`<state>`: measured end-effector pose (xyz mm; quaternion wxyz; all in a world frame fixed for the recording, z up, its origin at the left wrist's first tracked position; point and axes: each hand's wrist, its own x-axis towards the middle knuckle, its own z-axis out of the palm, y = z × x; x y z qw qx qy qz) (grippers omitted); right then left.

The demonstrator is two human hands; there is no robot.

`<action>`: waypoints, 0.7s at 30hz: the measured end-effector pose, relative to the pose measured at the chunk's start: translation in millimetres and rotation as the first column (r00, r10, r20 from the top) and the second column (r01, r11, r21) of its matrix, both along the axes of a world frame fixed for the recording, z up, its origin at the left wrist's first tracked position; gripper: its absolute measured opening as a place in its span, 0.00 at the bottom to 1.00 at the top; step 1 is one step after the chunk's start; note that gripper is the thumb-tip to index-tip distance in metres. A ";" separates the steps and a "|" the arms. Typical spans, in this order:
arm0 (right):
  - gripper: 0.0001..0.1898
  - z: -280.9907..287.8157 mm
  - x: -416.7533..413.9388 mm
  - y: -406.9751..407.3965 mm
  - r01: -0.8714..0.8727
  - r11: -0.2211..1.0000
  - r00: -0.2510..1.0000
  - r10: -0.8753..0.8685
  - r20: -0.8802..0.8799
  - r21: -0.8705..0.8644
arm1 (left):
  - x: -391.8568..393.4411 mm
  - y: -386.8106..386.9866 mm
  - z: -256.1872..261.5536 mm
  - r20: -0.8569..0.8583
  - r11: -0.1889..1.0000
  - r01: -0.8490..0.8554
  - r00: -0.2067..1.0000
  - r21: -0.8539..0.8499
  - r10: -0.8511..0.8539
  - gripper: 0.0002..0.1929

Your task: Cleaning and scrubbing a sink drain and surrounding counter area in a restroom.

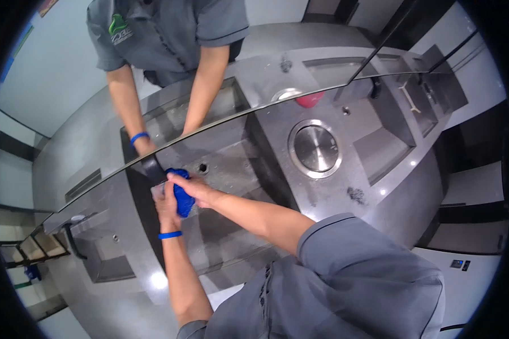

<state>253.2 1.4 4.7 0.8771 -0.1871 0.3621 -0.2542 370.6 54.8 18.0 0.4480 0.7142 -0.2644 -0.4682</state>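
A crumpled blue cloth (184, 199) is gripped between both my hands over a grey sink basin (233, 169), just below a black faucet (153, 168). My left hand (167, 207), with a blue wristband (170, 234), is at the cloth's left side. From the right, my right hand (197, 191) presses over the cloth's upper part, its fingers reaching towards my left hand. Something pale and blurred shows beside my left fingers; I cannot tell whether it is water or part of an object. The drain hole (202, 168) lies behind the cloth.
A mirror (68, 101) edges the counter's back and reflects my arms. Right of the basin are a round metal lid (315, 148), a red rounded object (309, 100) and a dark mesh-like patch (356, 195). Further basins lie right (377, 156) and left (104, 254).
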 end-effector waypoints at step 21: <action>0.22 102.1 -71.0 72.4 -0.167 0.213 0.942 -0.254 -0.220 -0.963 | -77.9 93.8 60.0 -0.806 0.913 -0.406 0.554 -0.042 0.209 0.29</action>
